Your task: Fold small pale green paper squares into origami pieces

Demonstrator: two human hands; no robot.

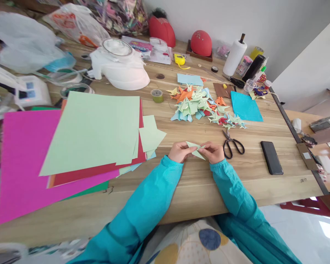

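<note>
A small piece of pale green folded paper (197, 153) is held between both hands above the wooden table. My left hand (179, 151) pinches its left side, and my right hand (213, 151) pinches it from the right, the thumbs close together. Pointed corners of the paper stick out above and below the fingers. Just right of my right hand lie black-handled scissors (231, 143). Beyond the hands is a pile of folded paper figures (191, 105) in green, orange, blue and red.
Left of my hands lie large coloured sheets (96, 128) and small green squares (151, 135). A phone (271, 157) rests at the right, with blue paper (246, 106) behind it. Farther back are a tape roll (156, 96), a yellow tape measure (180, 59) and red pincushions (201, 43).
</note>
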